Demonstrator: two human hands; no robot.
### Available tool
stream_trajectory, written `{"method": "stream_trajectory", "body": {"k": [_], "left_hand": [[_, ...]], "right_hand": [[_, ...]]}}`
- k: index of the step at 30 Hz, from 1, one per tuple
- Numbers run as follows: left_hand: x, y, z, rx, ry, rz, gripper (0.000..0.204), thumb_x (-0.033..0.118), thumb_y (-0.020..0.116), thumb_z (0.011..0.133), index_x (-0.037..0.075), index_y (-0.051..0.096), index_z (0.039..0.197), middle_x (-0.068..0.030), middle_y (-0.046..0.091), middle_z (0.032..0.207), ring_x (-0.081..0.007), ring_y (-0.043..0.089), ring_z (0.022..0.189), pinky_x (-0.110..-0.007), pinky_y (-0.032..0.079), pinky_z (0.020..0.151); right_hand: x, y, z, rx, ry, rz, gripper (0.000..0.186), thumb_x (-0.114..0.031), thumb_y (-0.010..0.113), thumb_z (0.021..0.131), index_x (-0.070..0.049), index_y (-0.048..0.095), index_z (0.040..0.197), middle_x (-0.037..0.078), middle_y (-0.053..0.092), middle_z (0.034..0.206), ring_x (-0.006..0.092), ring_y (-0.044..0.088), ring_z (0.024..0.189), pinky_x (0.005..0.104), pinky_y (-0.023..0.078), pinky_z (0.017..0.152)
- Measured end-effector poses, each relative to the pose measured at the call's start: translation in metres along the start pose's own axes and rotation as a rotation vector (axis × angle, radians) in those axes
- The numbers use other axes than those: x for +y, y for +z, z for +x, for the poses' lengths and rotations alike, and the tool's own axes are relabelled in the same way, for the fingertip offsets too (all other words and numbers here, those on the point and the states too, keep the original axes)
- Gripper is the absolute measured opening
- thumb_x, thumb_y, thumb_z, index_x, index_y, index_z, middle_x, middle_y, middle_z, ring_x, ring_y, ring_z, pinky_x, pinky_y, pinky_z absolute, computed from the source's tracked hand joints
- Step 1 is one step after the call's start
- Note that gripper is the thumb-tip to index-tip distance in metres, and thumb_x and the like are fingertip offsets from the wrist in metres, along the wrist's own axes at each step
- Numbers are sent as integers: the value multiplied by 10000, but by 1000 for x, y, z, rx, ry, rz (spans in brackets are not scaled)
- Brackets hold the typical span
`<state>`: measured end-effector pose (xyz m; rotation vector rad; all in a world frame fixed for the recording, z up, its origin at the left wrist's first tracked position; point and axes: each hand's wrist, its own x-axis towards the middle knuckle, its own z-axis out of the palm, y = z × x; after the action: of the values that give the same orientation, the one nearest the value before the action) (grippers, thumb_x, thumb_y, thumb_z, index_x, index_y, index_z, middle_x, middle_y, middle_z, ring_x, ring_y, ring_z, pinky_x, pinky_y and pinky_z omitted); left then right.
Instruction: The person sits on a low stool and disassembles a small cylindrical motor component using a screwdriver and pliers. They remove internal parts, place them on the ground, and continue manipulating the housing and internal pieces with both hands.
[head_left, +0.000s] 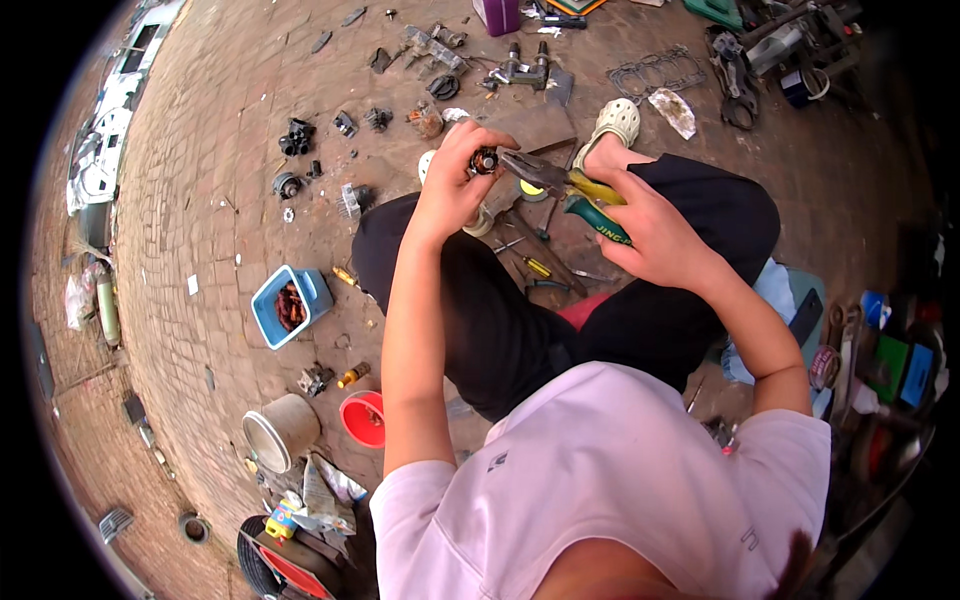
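Observation:
My left hand [461,180] pinches a small round part [484,160] with a dark body, a coppery-brown ring and a shiny metal centre. My right hand [655,225] is closed round pliers [537,172] with green and yellow handles. Their metal jaws point left and reach up to the part's right side. Whether they grip it or only touch it, I cannot tell. Both hands are above my crossed legs. Below them, a screwdriver with a yellow handle [537,267] and other thin tools lie on the ground between my legs.
To the left stand a blue basket [268,318] of reddish-brown pieces, a red bowl [352,408] and a whitish bucket [262,440]. Dark metal parts [297,137] are scattered on the brick ground ahead. A flat gasket [655,72] lies far right. Tools and boxes [888,365] crowd the right side.

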<state>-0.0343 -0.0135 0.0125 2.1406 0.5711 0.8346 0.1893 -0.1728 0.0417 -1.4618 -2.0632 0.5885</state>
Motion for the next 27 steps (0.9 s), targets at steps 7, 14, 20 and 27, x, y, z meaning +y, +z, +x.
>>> {"method": "stream_trajectory", "body": {"k": [7, 14, 20, 27], "left_hand": [[-3, 1, -2, -88, -34, 20, 403, -120, 549, 624, 44, 628, 983, -69, 547, 873, -250, 508, 846, -324, 412, 770], [-2, 1, -2, -96, 37, 168, 431, -111, 554, 602, 61, 638, 988, -80, 492, 824, -275, 474, 823, -340, 407, 756], [2, 2, -3, -155, 121, 273, 447, -93, 610, 606, 115, 651, 1000, -64, 474, 810, -274, 459, 819, -371, 365, 749], [4, 4, -7, -286, 95, 253, 469, -84, 619, 640, 124, 643, 1059, -65, 495, 833, -271, 486, 856, -368, 377, 760]], "right_hand": [[2, -8, -2, -71, -38, -149, 269, -85, 675, 700, 35, 656, 940, 170, 461, 1376, 329, 518, 1157, 421, 432, 975], [5, -12, -3, -85, -26, -194, 360, -84, 688, 700, 49, 636, 1031, 178, 445, 1392, 319, 504, 1194, 419, 427, 990], [12, -25, -2, -151, -37, -190, 256, -63, 669, 698, 61, 654, 921, 193, 494, 1335, 322, 520, 1179, 403, 448, 981], [15, -31, -4, -211, -48, -237, 336, -27, 663, 670, 54, 634, 995, 175, 495, 1312, 330, 511, 1174, 414, 430, 996]]}}
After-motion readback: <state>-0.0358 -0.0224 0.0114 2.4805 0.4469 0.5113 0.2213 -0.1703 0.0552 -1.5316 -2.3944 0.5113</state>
